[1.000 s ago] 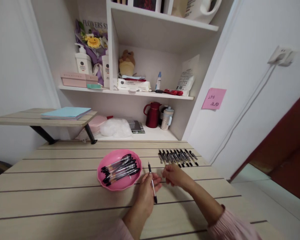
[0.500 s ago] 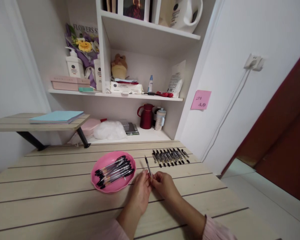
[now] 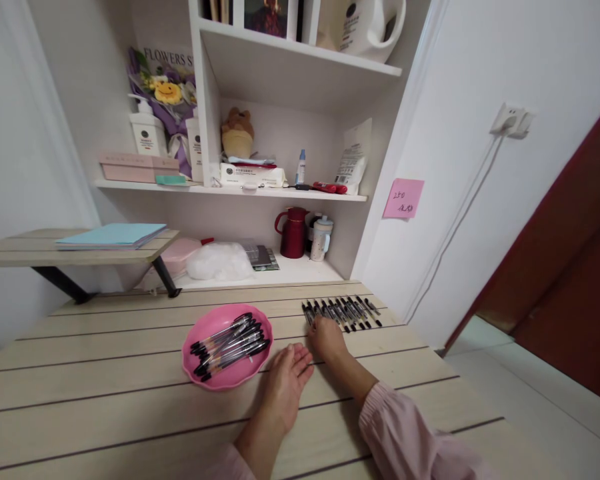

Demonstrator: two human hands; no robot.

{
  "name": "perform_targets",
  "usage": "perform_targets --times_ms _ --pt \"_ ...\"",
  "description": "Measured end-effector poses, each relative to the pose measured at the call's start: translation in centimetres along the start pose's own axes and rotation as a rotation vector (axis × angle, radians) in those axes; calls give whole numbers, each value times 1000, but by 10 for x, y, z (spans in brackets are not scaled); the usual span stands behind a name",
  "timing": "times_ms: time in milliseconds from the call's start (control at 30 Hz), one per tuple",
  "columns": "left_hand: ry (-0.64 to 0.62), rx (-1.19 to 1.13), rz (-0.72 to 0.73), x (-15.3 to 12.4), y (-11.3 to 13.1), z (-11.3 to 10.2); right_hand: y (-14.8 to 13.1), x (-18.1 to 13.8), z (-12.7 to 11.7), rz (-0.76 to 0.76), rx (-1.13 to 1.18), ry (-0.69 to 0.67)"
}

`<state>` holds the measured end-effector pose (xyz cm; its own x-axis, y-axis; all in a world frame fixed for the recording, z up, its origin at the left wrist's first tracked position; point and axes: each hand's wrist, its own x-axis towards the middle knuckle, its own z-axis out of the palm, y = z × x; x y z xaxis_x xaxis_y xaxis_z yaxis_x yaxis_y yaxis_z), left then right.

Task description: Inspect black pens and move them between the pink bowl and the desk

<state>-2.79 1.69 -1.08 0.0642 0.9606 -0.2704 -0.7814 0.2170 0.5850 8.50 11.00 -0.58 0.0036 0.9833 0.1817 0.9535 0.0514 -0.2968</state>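
Observation:
My right hand (image 3: pixel 329 339) is closed at the left end of a row of black-capped pens (image 3: pixel 350 312) lying side by side on the wooden table. Its fingers pinch the near end of a pen (image 3: pixel 306 311), whose dark tip points away from me; the lower part is hidden by the fingers. My left hand (image 3: pixel 287 377) rests palm up with fingers stretched out, holding nothing. Just left of it stands a pink scalloped bowl (image 3: pixel 190 367) with a heap of clear-barrelled, black-capped pens (image 3: pixel 233 343).
A low wooden stand (image 3: pixel 10 250) at the left carries blue paper (image 3: pixel 115 235). Behind the table, white shelves hold a dark red jug (image 3: pixel 293 233), a tumbler (image 3: pixel 321 239) and a clear plastic bag (image 3: pixel 220 261). A pink note (image 3: pixel 403 199) sticks to the wall.
My right hand has carried the pen from between both hands, forward and right, to the left end of the row. My left hand has let go and opened.

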Motion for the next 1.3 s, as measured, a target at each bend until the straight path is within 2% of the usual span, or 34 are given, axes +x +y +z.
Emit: perform_targets --times_ms 567,833,1300 --pt "-35 19 9 3 0 -3 1 -14 -11 17 -14 0" --pt "-67 33 26 4 -1 -6 14 -22 -20 51 -26 -2" --pt "-34 28 10 1 1 -3 7 2 -16 38 -40 -12"
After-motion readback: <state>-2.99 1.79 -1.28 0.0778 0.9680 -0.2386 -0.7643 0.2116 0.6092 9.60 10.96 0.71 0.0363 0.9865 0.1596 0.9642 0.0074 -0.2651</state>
